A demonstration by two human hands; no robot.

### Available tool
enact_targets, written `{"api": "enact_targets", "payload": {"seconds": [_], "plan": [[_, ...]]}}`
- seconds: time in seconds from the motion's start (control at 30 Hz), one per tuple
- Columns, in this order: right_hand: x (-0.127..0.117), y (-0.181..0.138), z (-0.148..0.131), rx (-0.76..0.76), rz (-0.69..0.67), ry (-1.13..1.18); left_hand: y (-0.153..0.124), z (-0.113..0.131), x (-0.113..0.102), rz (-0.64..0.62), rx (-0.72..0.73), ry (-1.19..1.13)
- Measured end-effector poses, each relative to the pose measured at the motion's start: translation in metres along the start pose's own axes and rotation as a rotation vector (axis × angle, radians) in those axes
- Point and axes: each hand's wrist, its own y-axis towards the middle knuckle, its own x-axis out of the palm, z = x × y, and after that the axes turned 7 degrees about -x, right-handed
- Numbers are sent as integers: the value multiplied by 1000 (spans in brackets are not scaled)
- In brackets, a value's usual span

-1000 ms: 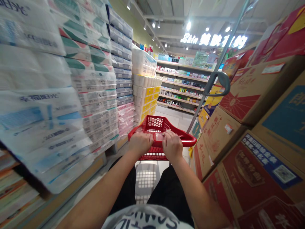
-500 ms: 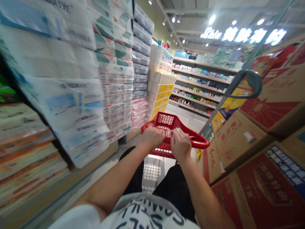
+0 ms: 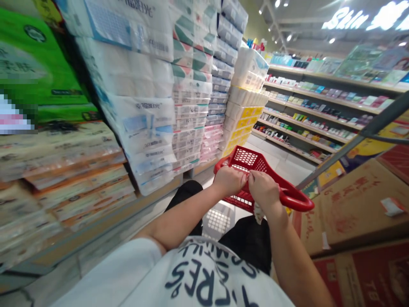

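A red plastic shopping cart [image 3: 252, 160] stands in front of me in a store aisle. My left hand [image 3: 227, 181] is closed round the near handle bar [image 3: 295, 200] of the cart. My right hand [image 3: 263, 190] sits right beside it, fingers curled on the same bar, and a bit of pale paper or plastic shows under its wrist. The basket looks empty through its mesh.
Tall stacks of wrapped tissue packs [image 3: 150, 94] line the left side. Brown and red cardboard cartons [image 3: 354, 204] are piled close on the right. A grey metal pole [image 3: 354, 143] slants over the cartons. Product shelves [image 3: 306, 106] cross the far end.
My view has swung left and the cart has shifted to the right of the picture. Both hands stay on the handle. A green pack has come into view at upper left.
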Motion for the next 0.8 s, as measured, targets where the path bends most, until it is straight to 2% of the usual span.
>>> {"api": "enact_targets", "payload": {"seconds": [0.1,0.27,0.37,0.47,0.57,0.63,0.67,0.8], "plan": [[2,-1,-6,-53,-25,21,-1,0,-2,-24,-3,7],[6,-22,-14,-63,126,74,-5,4,-3,-23,-26,14],[2,-32,-12,-72,160,97,-9,9,-4,-23,-2,41],[-7,-27,-5,-43,95,108,-10,15,-6,-17,12,59],[-13,-13,1,60,-23,87,-8,18,-6,-8,11,67],[-12,-10,0,100,-49,60,-6,19,-5,-7,27,72],[-9,-11,-2,84,-30,46,-4,18,-4,-8,38,76],[2,-31,-11,-17,210,42,-2,15,1,14,49,84]]}}
